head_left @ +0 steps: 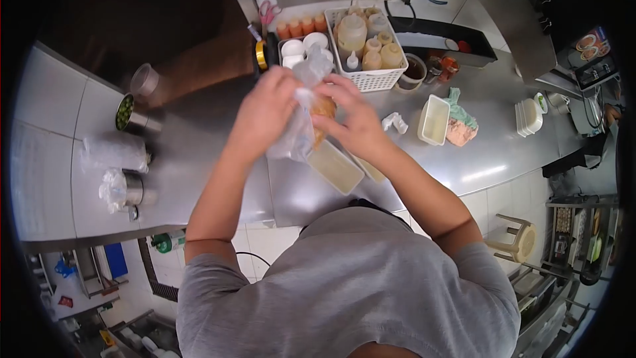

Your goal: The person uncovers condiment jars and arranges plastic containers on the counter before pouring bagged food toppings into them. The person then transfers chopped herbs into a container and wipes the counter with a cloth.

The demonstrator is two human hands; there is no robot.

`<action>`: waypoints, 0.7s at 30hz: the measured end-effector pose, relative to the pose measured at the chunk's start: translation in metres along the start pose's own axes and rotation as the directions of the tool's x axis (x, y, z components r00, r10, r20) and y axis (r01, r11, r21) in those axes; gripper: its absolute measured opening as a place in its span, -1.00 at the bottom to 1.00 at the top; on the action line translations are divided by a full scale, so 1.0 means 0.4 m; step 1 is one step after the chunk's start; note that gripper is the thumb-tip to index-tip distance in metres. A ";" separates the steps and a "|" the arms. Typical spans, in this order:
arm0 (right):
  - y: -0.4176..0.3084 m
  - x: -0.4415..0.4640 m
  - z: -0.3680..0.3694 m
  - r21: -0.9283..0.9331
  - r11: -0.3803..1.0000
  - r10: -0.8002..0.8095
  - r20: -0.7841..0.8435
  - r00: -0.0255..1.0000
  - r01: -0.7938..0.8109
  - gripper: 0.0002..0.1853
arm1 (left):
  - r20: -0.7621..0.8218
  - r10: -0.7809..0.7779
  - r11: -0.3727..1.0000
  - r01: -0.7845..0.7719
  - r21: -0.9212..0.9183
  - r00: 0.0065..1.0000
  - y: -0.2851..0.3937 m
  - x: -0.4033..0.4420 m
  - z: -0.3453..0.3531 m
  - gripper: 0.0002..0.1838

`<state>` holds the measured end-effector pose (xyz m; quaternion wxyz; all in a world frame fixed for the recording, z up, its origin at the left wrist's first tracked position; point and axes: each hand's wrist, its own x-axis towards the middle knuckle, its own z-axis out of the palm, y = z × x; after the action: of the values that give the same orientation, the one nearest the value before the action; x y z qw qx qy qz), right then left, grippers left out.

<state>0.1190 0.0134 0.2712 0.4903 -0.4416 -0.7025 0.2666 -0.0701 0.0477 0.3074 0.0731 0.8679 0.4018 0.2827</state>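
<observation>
A clear plastic bag (pixel 289 138) with orange-brown food (pixel 323 114) in it hangs between my hands over the steel counter. My left hand (pixel 268 109) is closed on the bag's upper part, its fingertips blurred. On the other side, my right hand (pixel 351 114) has its fingers curled round the bag's neck and the food. The bag's gathered top (pixel 314 68) sticks up above both hands. Just below the bag, a rectangular pale container (pixel 336 167) stands on the counter, partly covered by it. A second pale container is mostly hidden under my right forearm.
Behind my hands, a white basket (pixel 375 80) holds squeeze bottles, beside white-lidded tubs (pixel 292 48). To the right are an empty pale container (pixel 434 120), green and pink cloths (pixel 462 126) and crumpled plastic (pixel 395 123). At left stand a tin of green pieces (pixel 124 113) and bagged items (pixel 116 154).
</observation>
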 end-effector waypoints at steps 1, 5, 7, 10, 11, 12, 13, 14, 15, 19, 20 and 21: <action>0.017 -0.003 0.031 0.069 0.997 0.030 0.068 0.997 -0.035 -0.70 | 0.011 0.012 1.000 -0.012 0.022 1.000 0.011 -0.034 0.008 -0.81; 0.039 -0.037 0.078 0.436 0.846 0.197 0.279 0.940 -0.306 -0.78 | -0.072 -0.129 0.959 0.106 -0.264 0.989 0.021 -0.161 0.020 -0.75; 0.043 -0.062 0.085 0.571 0.535 0.385 0.492 0.781 -0.623 -0.80 | -0.069 -0.216 0.923 0.181 -0.339 0.974 0.024 -0.211 0.037 -0.75; 0.071 -0.102 0.119 0.549 0.709 0.285 0.351 0.892 -0.443 -0.82 | -0.031 -0.330 0.900 0.305 -0.312 0.944 0.010 -0.270 0.077 -0.77; 0.078 -0.113 0.117 0.516 0.726 0.287 0.373 0.882 -0.454 -0.82 | -0.016 -0.365 0.894 0.346 -0.285 0.931 -0.002 -0.289 0.093 -0.77; 0.085 -0.124 0.109 0.480 0.746 0.290 0.390 0.874 -0.461 -0.83 | -0.014 -0.339 0.911 0.324 -0.255 0.941 -0.022 -0.308 0.108 -0.80; 0.090 -0.133 0.097 0.441 0.767 0.296 0.401 0.867 -0.466 -0.83 | -0.011 -0.308 0.927 0.298 -0.229 0.951 -0.040 -0.320 0.122 -0.82; 0.092 -0.141 0.085 0.427 0.759 0.324 0.407 0.854 -0.491 -0.83 | -0.007 -0.273 0.942 0.266 -0.206 0.962 -0.054 -0.329 0.134 -0.84; 0.091 -0.149 0.070 0.411 0.752 0.352 0.410 0.842 -0.515 -0.83 | 0.009 -0.305 0.919 0.297 -0.260 0.952 -0.059 -0.330 0.134 -0.87; 0.077 -0.173 -0.007 0.472 0.702 0.395 0.366 0.843 -0.534 -0.85 | 0.234 -0.630 0.586 0.651 -0.482 0.740 -0.085 -0.332 0.089 -0.91; 0.081 -0.177 -0.047 0.598 0.583 0.439 0.338 0.833 -0.550 -0.86 | 0.337 -0.717 0.409 0.761 -0.504 0.609 -0.102 -0.333 0.067 -0.90; 0.089 -0.178 -0.094 0.712 0.451 0.481 0.315 0.819 -0.538 -0.87 | 0.215 -0.689 0.460 0.647 -0.608 0.692 -0.202 -0.384 0.088 -0.85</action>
<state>0.1759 -0.0349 0.2244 0.5037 -0.3665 -0.3678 0.6904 -0.1831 -0.0083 0.1833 0.4575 0.5500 0.5882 0.3771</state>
